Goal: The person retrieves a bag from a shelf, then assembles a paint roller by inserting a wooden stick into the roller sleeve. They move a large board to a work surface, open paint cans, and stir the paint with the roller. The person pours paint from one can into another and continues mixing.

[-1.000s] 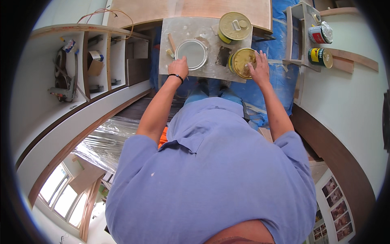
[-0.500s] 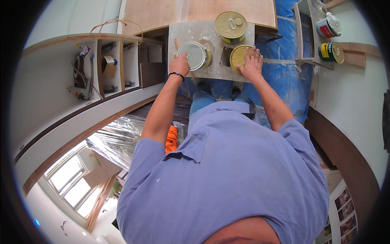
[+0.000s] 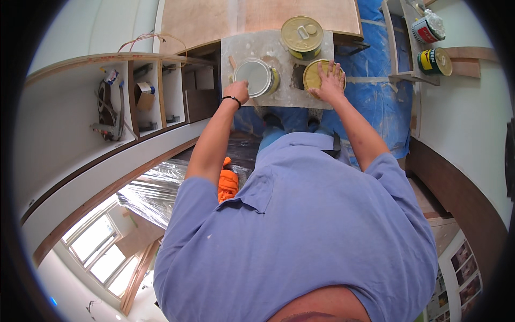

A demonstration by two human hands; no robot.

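My left hand (image 3: 236,92) is closed at the left, near edge of an uncovered-looking round can (image 3: 253,77) with a pale grey top. Its fingers curl down by the rim, and whatever they pinch is hidden. My right hand (image 3: 332,82) lies with spread fingers on the gold lid (image 3: 311,74) of a second can, holding nothing. Behind them stands a taller yellow-and-dark can (image 3: 301,33) with a pull-ring lid. All three stand on a stained, whitish board (image 3: 241,49). A small wooden stick (image 3: 232,61) lies left of the grey-topped can.
A plywood panel (image 3: 209,19) lies beyond the board. Blue sheeting (image 3: 375,107) covers the floor. At right, a shelf unit (image 3: 394,37) stands beside a white-topped tin (image 3: 428,29) and a green-yellow can (image 3: 435,61). Left, an open cabinet (image 3: 64,102) contains tools.
My right hand has shifted left, farther over the gold lid. My left hand has slid slightly nearer along the grey-topped can's rim. The whole view has shifted slightly.
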